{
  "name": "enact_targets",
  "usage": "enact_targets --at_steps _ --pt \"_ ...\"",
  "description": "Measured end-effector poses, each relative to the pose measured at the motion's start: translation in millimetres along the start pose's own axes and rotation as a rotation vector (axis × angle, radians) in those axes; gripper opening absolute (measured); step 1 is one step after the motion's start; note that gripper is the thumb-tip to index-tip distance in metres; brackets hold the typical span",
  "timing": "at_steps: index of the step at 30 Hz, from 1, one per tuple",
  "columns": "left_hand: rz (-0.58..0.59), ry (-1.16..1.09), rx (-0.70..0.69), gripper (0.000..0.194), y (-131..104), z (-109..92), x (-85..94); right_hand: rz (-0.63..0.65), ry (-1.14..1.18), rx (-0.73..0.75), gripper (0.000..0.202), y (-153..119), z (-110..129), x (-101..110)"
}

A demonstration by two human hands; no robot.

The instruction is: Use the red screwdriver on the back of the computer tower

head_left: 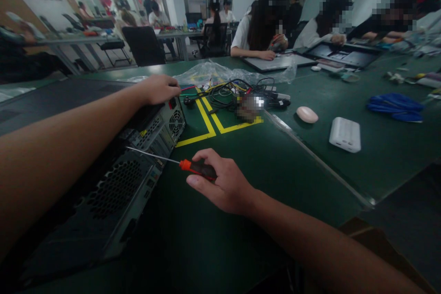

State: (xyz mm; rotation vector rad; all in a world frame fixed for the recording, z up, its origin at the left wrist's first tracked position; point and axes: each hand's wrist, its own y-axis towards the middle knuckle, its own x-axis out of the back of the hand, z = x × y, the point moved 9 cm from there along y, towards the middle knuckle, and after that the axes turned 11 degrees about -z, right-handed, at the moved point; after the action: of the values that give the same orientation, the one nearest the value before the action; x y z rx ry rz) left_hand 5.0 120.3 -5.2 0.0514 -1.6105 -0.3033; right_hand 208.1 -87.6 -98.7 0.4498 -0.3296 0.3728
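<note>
A black computer case [113,188] lies at the left with its rear panel facing right, showing a honeycomb vent and a round fan grille. My left hand [160,89] grips the case's far upper corner, its fingers curled over the edge and partly hidden. In my right hand [223,183] is a screwdriver [198,168] with an orange and black handle, held between thumb and fingers. The long metal shaft points left, and its tip meets the rear panel near the middle; whether a screw sits under it, I cannot make out.
Tangled cables [227,94] and clear plastic wrap [206,71] lie beyond the case. Farther right are a pale oval object [307,115], a white box-like device [345,134] and a blue bundle [395,106]. People work across the green table [275,165].
</note>
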Motion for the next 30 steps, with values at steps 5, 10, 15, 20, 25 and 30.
enact_targets --at_steps 5,10,15,20,25,30 --pt "-0.002 0.014 -0.001 0.065 -1.6 -2.7 0.2 -0.015 -0.043 -0.02 0.027 -0.3 -3.2 0.4" --pt "-0.021 0.024 0.008 0.064 -1.7 -1.5 0.7 -0.006 -0.052 0.005 0.02 0.6 -0.9 1.4" --pt "-0.008 0.043 0.003 0.068 -1.3 -1.0 -1.3 -0.026 -0.05 0.026 0.019 -0.7 0.3 2.9" --pt "-0.009 0.058 0.022 0.067 -3.0 -3.0 1.5 -0.026 -0.044 0.034 0.019 -0.2 -0.3 2.2" --pt "-0.004 0.078 0.017 0.064 -3.8 -3.9 1.9 -0.033 -0.044 0.028 0.018 0.2 0.1 3.3" --pt "-0.022 0.075 0.014 0.065 -1.8 -1.4 0.9 -0.045 -0.06 0.039 0.017 0.2 0.8 4.0"
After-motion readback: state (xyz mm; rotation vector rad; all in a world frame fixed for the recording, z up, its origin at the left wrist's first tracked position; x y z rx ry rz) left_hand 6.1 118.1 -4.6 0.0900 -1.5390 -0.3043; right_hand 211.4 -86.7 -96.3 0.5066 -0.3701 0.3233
